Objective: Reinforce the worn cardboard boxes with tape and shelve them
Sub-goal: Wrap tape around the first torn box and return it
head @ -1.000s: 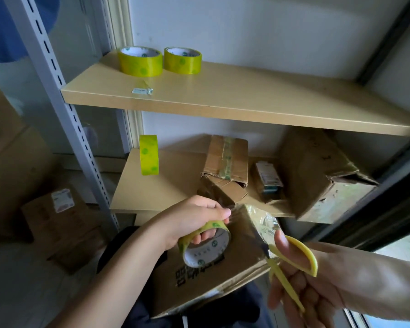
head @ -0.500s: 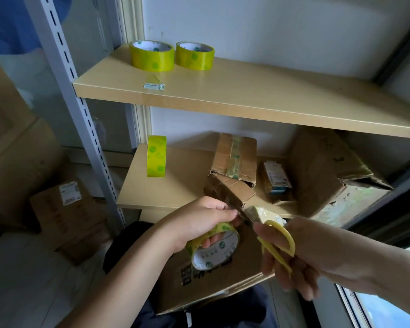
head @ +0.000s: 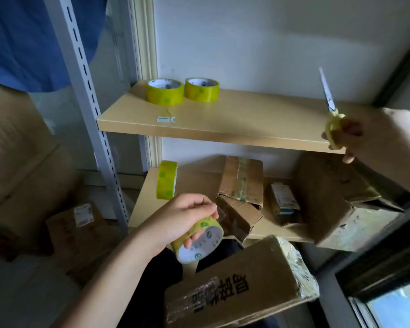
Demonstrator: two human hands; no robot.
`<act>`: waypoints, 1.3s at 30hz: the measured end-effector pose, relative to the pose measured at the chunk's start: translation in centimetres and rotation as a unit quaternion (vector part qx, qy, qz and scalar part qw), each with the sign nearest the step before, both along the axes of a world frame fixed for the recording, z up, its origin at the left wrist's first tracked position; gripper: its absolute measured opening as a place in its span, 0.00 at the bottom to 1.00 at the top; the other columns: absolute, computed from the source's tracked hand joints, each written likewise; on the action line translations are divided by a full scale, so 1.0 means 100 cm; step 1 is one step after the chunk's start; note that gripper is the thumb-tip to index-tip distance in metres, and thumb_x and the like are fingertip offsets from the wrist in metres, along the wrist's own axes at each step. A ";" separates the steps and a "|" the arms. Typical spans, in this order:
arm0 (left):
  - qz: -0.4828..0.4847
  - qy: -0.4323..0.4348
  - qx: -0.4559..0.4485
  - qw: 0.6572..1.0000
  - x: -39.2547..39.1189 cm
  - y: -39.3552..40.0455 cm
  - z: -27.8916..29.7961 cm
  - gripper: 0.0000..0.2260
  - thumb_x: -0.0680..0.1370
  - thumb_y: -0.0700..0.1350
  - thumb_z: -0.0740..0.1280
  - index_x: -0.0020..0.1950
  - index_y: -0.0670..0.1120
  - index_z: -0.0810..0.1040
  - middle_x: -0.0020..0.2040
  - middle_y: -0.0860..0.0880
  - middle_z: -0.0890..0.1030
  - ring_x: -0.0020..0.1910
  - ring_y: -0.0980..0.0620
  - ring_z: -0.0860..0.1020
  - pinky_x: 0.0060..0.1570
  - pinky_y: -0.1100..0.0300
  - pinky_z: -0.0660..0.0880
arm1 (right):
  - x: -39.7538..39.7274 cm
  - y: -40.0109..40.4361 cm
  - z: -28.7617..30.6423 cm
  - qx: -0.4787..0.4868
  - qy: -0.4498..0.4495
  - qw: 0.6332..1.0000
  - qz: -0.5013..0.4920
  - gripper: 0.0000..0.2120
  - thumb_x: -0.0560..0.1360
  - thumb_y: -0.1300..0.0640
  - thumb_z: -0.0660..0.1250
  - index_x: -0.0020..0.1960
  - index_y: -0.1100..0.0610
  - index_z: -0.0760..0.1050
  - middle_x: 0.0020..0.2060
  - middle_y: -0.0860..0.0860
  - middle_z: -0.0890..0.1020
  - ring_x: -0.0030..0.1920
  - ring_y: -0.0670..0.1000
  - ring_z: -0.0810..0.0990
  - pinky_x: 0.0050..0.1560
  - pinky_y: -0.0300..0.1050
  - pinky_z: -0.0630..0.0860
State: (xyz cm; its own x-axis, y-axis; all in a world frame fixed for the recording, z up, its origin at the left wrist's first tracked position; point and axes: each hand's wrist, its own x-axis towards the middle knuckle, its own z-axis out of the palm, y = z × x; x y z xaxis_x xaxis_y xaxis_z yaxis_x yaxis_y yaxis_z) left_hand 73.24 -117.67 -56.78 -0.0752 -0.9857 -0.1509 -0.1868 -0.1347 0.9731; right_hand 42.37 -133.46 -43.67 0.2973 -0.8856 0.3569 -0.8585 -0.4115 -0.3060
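Observation:
My left hand (head: 184,217) grips a yellow-green tape roll (head: 200,240) just above my lap. A brown cardboard box (head: 242,282) with black printed characters lies on my lap, with clear tape over its right end. My right hand (head: 374,136) holds yellow-handled scissors (head: 330,114) up at the right end of the upper shelf (head: 246,124), blades closed and pointing upward. On the lower shelf (head: 194,185) stand a worn taped box (head: 243,183), a large crumpled box (head: 336,200) and a small packet (head: 284,197).
Two tape rolls (head: 165,91) (head: 202,89) and a small label (head: 165,119) lie on the upper shelf; another roll (head: 167,179) stands on edge on the lower shelf. A grey slotted upright (head: 90,110) rises at the left. More boxes (head: 76,230) sit on the floor.
My right hand lifted the scissors from the box on my lap up to the upper shelf's right end. My left hand drew the tape roll off the box, to the left.

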 end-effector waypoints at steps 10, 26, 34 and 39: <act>0.038 0.026 -0.119 0.992 -0.010 -0.001 0.025 0.10 0.83 0.46 0.63 0.45 0.46 0.80 0.26 0.50 0.73 0.22 0.55 0.71 0.21 0.64 0.68 | 0.047 -0.081 -0.010 -0.044 0.102 0.982 -0.152 0.07 0.73 0.67 0.65 0.48 0.63 0.80 0.43 0.65 0.80 0.43 0.65 0.78 0.43 0.48 0.73; 0.097 0.022 -0.150 0.984 -0.017 -0.001 0.014 0.07 0.77 0.45 0.61 0.46 0.52 0.79 0.26 0.48 0.76 0.23 0.46 0.73 0.28 0.56 0.73 | 0.142 0.086 -0.058 0.095 -0.060 0.974 0.195 0.02 0.71 0.49 0.76 0.43 0.46 0.84 0.35 0.41 0.84 0.37 0.39 0.80 0.39 0.35 0.76; 0.119 0.021 -0.114 0.986 -0.023 -0.001 0.014 0.06 0.78 0.50 0.62 0.49 0.52 0.78 0.29 0.48 0.80 0.25 0.49 0.75 0.31 0.60 0.75 | 0.147 0.095 -0.057 -0.009 0.066 0.983 0.170 0.05 0.78 0.51 0.67 0.45 0.51 0.78 0.39 0.46 0.80 0.42 0.52 0.78 0.42 0.48 0.76; 0.127 0.044 -0.105 0.985 -0.024 -0.002 0.014 0.10 0.82 0.57 0.62 0.62 0.60 0.69 0.30 0.46 0.80 0.25 0.50 0.76 0.31 0.59 0.76 | 0.145 0.085 -0.031 -0.045 0.031 0.978 0.204 0.05 0.75 0.54 0.69 0.41 0.53 0.80 0.35 0.48 0.82 0.36 0.51 0.78 0.40 0.50 0.76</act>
State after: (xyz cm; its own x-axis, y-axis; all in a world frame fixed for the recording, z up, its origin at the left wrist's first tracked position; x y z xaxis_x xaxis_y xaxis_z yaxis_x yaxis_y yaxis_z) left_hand 70.80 -117.89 -55.35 0.1734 -0.9833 0.0547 -0.0876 0.0399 0.9954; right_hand 56.85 -124.96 -46.73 0.6420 -0.6551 0.3983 -0.6338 -0.7459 -0.2051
